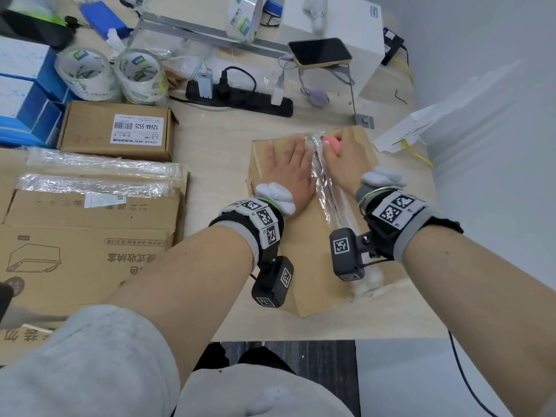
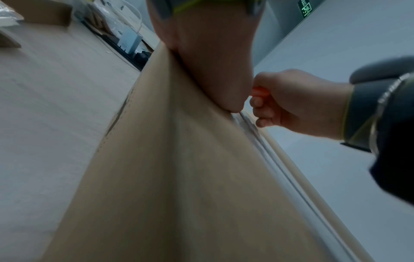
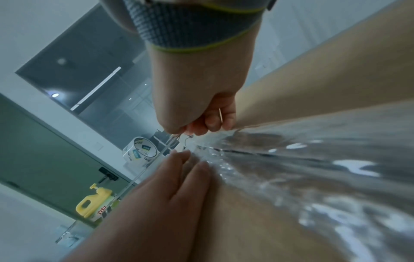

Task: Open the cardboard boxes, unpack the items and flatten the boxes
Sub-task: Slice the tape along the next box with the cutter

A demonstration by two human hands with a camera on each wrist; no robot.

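the cardboard box [image 1: 316,236] lies on the worktop [image 1: 216,145], and everything else is placed from it. the left hand [image 1: 288,173] lies flat on the box's top panel, fingers straight and spread, pressing it down just left of the taped seam. the right hand [image 1: 340,158] is curled round a small pink cutter [image 1: 331,143] at the far end of the clear tape [image 1: 328,194] that runs along the seam; the blade itself cannot be made out.

the box looks stiff but light, likely to skid if not held down, so a flat palm on the panel beside the seam seems the right hold. the tape is glossy and wrinkled, probably slippery and clingy; it will part more easily cut than peeled.

left of the box lie flattened cartons [image 1: 84,236] with plastic sleeves on them, and a small labelled box [image 1: 117,130] beyond those. behind the box run a black power strip [image 1: 240,97], tape rolls [image 1: 141,76] and a phone [image 1: 320,52] on a white case. the left fingers lie just beside the cutting line, the main hazard.
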